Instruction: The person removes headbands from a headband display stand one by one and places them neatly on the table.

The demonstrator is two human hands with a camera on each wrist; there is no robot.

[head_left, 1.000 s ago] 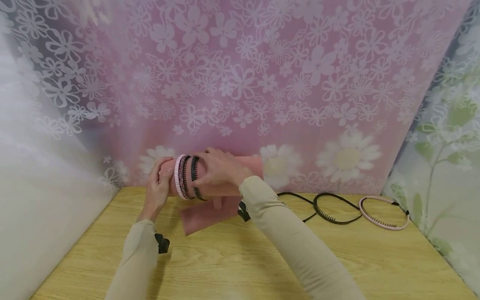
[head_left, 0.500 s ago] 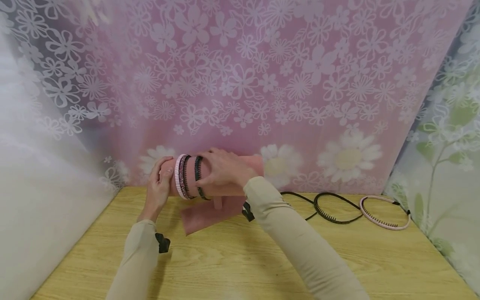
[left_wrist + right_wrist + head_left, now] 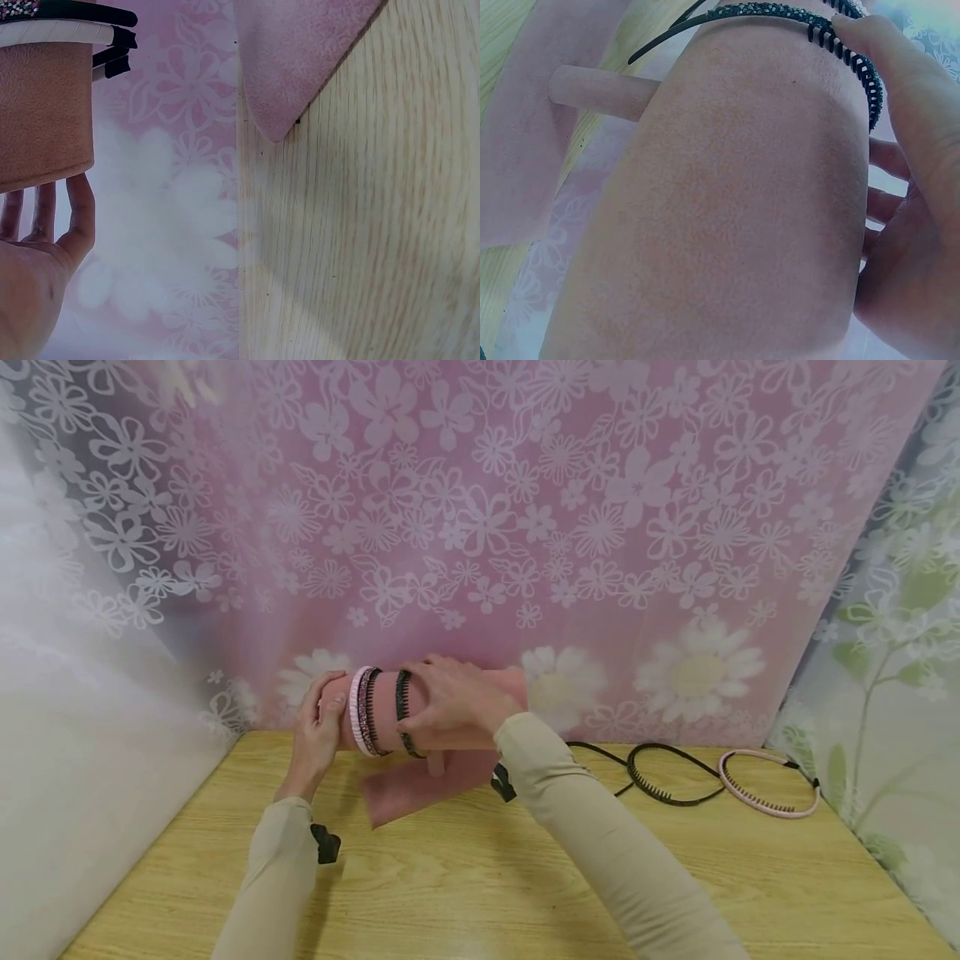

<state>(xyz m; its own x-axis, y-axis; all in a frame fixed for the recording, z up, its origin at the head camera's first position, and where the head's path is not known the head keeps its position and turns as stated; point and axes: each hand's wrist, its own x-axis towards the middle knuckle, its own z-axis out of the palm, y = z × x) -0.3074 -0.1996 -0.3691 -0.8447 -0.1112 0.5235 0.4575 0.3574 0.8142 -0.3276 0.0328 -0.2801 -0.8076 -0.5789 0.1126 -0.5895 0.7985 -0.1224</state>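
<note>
A plush pink headband display stand (image 3: 386,718) has a horizontal roll above a flat base (image 3: 408,792), joined by a short post. My left hand (image 3: 315,743) grips the roll's left end, its fingertips at the rim (image 3: 82,166) in the left wrist view. A pale pink ribbed headband (image 3: 357,714) and a pink glitter headband (image 3: 367,708) sit side by side near that end. Right of them, a dark glitter headband (image 3: 402,700) with comb teeth goes over the roll. My right hand (image 3: 453,700) holds this one, thumb (image 3: 855,30) on its band; several fingers are partly hidden behind the roll.
On the wood-look table (image 3: 450,893), a row of toothed headbands lies to the right: a black one (image 3: 600,750) partly behind my right sleeve, a dark one (image 3: 660,797) and a pink one (image 3: 765,810). A floral curtain (image 3: 480,527) hangs close behind the stand.
The dark glitter headband has slid right along the roll with my right hand, widening the gap from the pink glitter headband. My left hand has stayed at the roll's end.
</note>
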